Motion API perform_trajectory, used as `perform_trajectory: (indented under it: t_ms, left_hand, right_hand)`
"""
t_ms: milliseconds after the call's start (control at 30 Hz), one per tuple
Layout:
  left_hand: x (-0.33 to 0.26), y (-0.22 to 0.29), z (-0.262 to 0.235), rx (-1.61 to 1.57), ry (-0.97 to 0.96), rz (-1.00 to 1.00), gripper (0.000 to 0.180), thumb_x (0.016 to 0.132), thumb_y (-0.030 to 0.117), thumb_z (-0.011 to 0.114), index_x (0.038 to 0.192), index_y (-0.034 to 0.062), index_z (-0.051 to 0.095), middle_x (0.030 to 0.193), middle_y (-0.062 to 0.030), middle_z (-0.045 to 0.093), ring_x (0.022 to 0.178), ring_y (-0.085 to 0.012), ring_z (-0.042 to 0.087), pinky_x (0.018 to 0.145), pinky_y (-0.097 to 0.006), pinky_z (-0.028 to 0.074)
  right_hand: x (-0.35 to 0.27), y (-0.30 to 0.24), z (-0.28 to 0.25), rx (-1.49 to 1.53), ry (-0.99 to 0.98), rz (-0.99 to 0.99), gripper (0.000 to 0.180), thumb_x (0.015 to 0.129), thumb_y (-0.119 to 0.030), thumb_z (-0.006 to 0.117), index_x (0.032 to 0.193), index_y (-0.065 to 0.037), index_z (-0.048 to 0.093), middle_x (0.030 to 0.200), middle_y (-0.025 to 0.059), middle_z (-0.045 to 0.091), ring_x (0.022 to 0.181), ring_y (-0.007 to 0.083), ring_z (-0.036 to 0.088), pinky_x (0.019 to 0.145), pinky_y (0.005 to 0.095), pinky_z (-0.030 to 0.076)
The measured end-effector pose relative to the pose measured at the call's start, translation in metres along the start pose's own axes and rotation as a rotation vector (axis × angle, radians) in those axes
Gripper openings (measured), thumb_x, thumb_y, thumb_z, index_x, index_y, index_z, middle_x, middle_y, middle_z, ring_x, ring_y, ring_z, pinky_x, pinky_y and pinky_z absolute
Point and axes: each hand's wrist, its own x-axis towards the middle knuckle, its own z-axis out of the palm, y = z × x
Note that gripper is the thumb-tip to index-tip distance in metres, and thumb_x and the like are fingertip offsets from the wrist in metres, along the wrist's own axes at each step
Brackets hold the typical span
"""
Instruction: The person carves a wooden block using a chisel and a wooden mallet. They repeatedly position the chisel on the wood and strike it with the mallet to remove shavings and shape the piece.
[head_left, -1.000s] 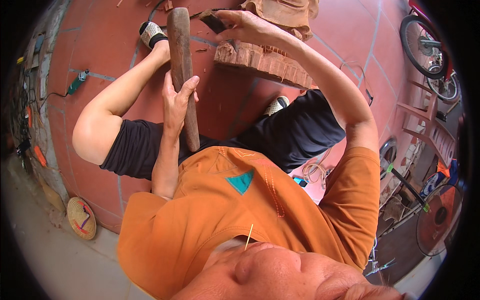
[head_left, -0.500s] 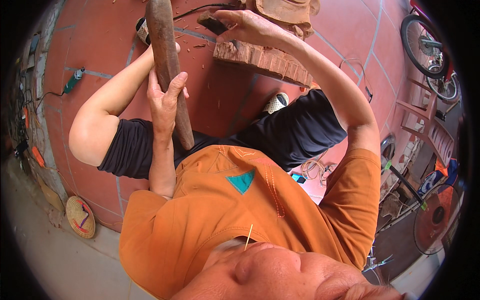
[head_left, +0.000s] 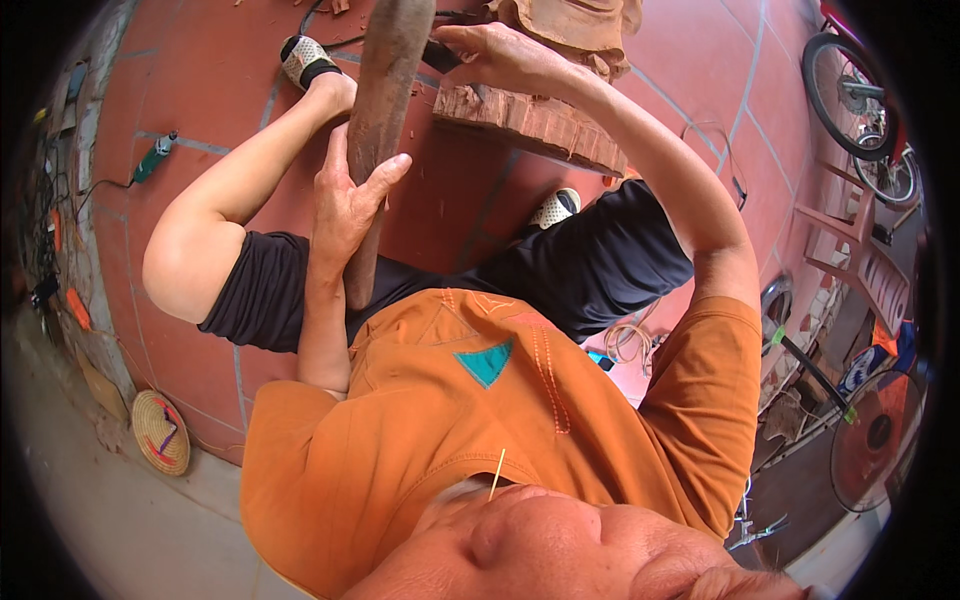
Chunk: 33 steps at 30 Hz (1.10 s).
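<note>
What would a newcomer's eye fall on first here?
Probably the orange shirt, teal triangle on its chest, across the lower middle. Then the club, upper left of centre, in the left hand, and the right hand near the top, holding a dark piece beside a wood block.

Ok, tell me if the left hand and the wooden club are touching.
Touching. The head view shows the left hand wrapped around the wooden club, with the thumb lying across its front.

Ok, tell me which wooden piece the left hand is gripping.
The long, rounded wooden club, clasped in the left hand; the broad, ridged wooden block is apart from that hand, near the right hand.
</note>
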Motion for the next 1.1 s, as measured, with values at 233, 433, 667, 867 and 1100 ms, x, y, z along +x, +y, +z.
perform_trajectory:
  t_ms: [233, 433, 667, 867, 1100]
  left_hand:
    - [-0.005, 0.013, -0.012, -0.400, 0.242, 0.209, 0.050, 0.090, 0.011, 0.073, 0.132, 0.0019, 0.048, 0.090, -0.0029, 0.059, 0.061, -0.0086, 0.055, 0.055, -0.022, 0.047]
    - [0.003, 0.001, 0.000, 0.232, 0.123, 0.238, 0.062, 0.090, 0.017, 0.074, 0.140, -0.0033, 0.043, 0.112, -0.0142, 0.066, 0.086, -0.0206, 0.067, 0.078, -0.032, 0.054]
    - [-0.007, 0.021, -0.006, -0.137, 0.085, 0.132, 0.055, 0.090, 0.014, 0.073, 0.137, 0.0037, 0.047, 0.093, -0.0042, 0.065, 0.066, -0.0088, 0.059, 0.060, -0.023, 0.049]
    - [0.002, 0.017, -0.004, -0.146, 0.223, 0.231, 0.045, 0.092, 0.015, 0.071, 0.130, 0.0030, 0.049, 0.095, -0.0039, 0.063, 0.062, -0.0080, 0.055, 0.057, -0.024, 0.048]
    - [0.003, 0.016, -0.001, 0.048, -0.118, 0.059, 0.068, 0.090, 0.025, 0.075, 0.143, -0.0005, 0.042, 0.090, -0.0051, 0.066, 0.066, -0.0066, 0.057, 0.059, -0.023, 0.049]
  right_hand:
    - [-0.003, -0.006, -0.005, 0.039, -0.015, 0.017, 0.070, 0.081, -0.026, 0.078, 0.145, -0.016, 0.051, 0.089, 0.0156, 0.068, 0.082, 0.0335, 0.066, 0.076, 0.0450, 0.053]
    - [-0.005, 0.002, 0.002, 0.027, -0.004, -0.004, 0.070, 0.081, -0.029, 0.079, 0.144, -0.015, 0.051, 0.090, 0.0168, 0.069, 0.087, 0.0350, 0.068, 0.076, 0.0450, 0.054]
    - [-0.004, -0.009, -0.004, -0.009, -0.056, 0.082, 0.070, 0.081, -0.030, 0.079, 0.143, -0.015, 0.052, 0.094, 0.0177, 0.070, 0.089, 0.0347, 0.069, 0.078, 0.0453, 0.054]
    - [-0.008, -0.009, -0.002, 0.015, 0.014, 0.043, 0.069, 0.081, -0.029, 0.079, 0.142, -0.014, 0.051, 0.092, 0.0168, 0.070, 0.088, 0.0353, 0.069, 0.078, 0.0459, 0.054]
    - [-0.015, 0.001, -0.004, 0.050, 0.046, 0.003, 0.063, 0.082, -0.025, 0.079, 0.137, -0.012, 0.051, 0.087, 0.0152, 0.067, 0.083, 0.0369, 0.068, 0.074, 0.0466, 0.052]
